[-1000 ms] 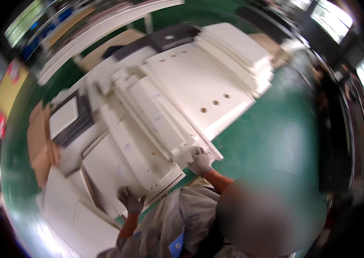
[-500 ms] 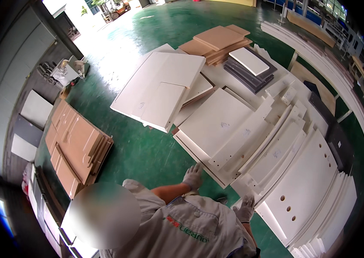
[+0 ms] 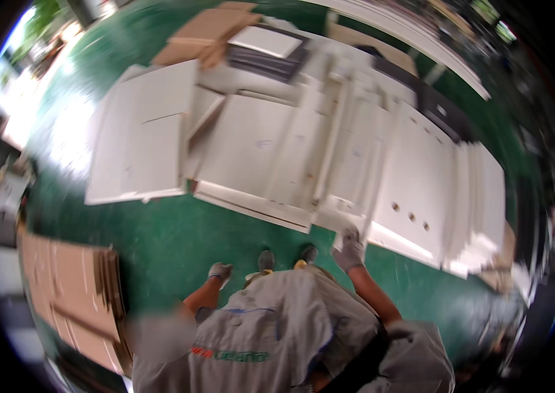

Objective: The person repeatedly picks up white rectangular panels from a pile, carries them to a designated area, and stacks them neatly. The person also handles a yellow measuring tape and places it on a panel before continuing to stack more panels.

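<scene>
My left hand (image 3: 221, 272), in a light grey work glove, hangs over the green floor near my body. Its fingers look loosely stretched, and nothing shows in them. Farther right, my gloved right hand (image 3: 350, 251) reaches to the near edge of a narrow white panel (image 3: 351, 205). Motion blur hides whether its fingers grip that edge or only rest by it. Right of this hand lies a wide white board with round holes (image 3: 412, 190). To its left is a large flat white panel (image 3: 248, 141) with pencil-like marks.
White panels (image 3: 136, 141) lie stacked at the left, with brown boards (image 3: 209, 29) and dark grey boards (image 3: 267, 62) behind. Upright-edged white boards (image 3: 480, 203) stand at the right. A stack of brown cardboard (image 3: 71, 288) lies on the floor (image 3: 159, 229) at the near left.
The view has swung right, so the panels appear farther left and more level. My left hand has drawn back from the panel edge; my right hand is now against the panels' near edge.
</scene>
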A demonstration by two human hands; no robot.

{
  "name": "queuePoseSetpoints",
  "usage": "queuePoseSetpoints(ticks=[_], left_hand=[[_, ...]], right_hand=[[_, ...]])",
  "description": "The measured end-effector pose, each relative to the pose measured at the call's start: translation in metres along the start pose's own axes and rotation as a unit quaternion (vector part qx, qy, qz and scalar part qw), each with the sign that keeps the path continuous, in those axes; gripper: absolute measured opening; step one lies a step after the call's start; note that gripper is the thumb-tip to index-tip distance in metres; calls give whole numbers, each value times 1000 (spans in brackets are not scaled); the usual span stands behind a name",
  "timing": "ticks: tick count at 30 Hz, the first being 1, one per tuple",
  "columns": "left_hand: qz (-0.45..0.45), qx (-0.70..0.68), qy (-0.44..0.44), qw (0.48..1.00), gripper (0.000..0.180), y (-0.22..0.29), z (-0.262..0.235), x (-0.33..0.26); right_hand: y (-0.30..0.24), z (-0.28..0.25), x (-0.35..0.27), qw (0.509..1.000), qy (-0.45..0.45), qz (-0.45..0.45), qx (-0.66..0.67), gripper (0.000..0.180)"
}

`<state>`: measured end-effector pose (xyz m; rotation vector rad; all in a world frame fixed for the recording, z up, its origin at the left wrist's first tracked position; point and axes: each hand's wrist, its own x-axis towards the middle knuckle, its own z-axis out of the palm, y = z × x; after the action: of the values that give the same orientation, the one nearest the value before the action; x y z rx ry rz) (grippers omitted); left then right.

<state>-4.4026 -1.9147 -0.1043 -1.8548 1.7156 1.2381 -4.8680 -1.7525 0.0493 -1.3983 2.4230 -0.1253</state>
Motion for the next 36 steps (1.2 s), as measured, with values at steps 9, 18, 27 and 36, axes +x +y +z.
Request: queuePoseSetpoints(ticks=[9,18,27,36], left_hand=[[111,21,23,993,42,7,-8,36],[523,143,102,834,33,196,23,2],[351,1,81,933,39,404,67,-81],[290,-37,71,954,36,396,85,-113]], right_hand=[[-1,2,-52,983,37,146,103,64],[31,-43,3,906,107,259,316,89],[53,-54,84,895,-57,293,331,126],[101,-86,81,904,-45,288,311,66]])
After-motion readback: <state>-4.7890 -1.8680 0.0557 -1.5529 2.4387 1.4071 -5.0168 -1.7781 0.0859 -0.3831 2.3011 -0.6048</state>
